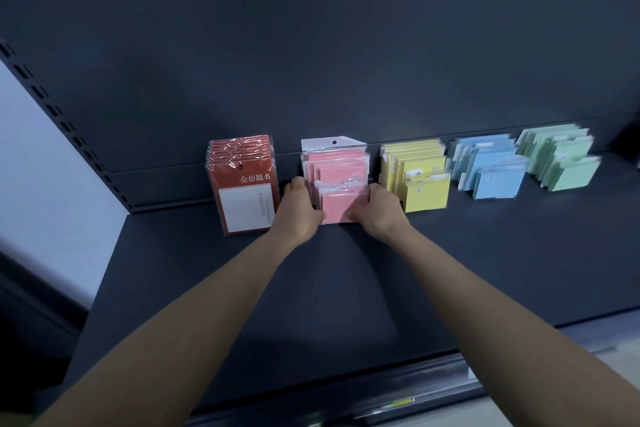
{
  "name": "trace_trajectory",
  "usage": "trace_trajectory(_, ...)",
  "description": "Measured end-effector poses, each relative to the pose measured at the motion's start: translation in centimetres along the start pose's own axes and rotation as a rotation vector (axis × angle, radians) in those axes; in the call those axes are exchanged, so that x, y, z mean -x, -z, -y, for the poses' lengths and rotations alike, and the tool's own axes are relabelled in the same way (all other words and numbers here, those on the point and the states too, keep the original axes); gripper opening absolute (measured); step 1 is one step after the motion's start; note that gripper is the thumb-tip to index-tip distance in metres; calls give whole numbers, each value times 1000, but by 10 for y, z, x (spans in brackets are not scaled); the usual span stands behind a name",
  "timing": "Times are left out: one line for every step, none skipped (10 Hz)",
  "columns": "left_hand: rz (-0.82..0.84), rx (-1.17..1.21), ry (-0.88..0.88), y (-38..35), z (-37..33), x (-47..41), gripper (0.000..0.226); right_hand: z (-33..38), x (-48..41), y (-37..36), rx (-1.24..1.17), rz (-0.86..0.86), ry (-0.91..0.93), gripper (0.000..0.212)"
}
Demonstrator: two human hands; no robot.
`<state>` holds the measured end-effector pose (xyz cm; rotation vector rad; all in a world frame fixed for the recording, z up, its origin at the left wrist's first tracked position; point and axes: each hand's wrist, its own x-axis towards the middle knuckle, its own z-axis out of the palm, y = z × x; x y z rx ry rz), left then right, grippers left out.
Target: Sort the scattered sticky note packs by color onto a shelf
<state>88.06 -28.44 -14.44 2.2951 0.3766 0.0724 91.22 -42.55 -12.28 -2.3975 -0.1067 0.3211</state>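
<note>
Arms stretched far across the shelf point(346, 270), clamping the front pink pack point(341, 210) between left hand point(300, 206) and right hand point(378, 211), fingers point(297, 184) curled round its side edges.

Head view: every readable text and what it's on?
"金榜题名": front red pack, white characters.
Vertical print on its white panel: too small to read.
Labels on yellow packs and blue packs: blurred, unreadable.
Pink packs, green packs: no text readable.
</note>
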Motion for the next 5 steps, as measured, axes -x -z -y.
trace_trajectory(-18, 26, 12, 1, -1, 4, 69, -6, -2, 5, 43, -17, 23, 33)
trace_trajectory(-89, -17, -5, 4, -6, 13, 65, -11, -1, 15, 85, -54, 99, 39)
trace_trajectory(-158, -94, -76, 9, -22, 28, 52, -14, 2, 27, 138, -92, 214, 33)
trace_trajectory(-221, -133, -214, 15, -44, 40, 48, -14, 2, 38, 221, -140, 347, 13)
trace_trajectory(-150, -221, -292, 19, -67, 48, 48, -11, 6, 54, 346, -158, 376, 14)
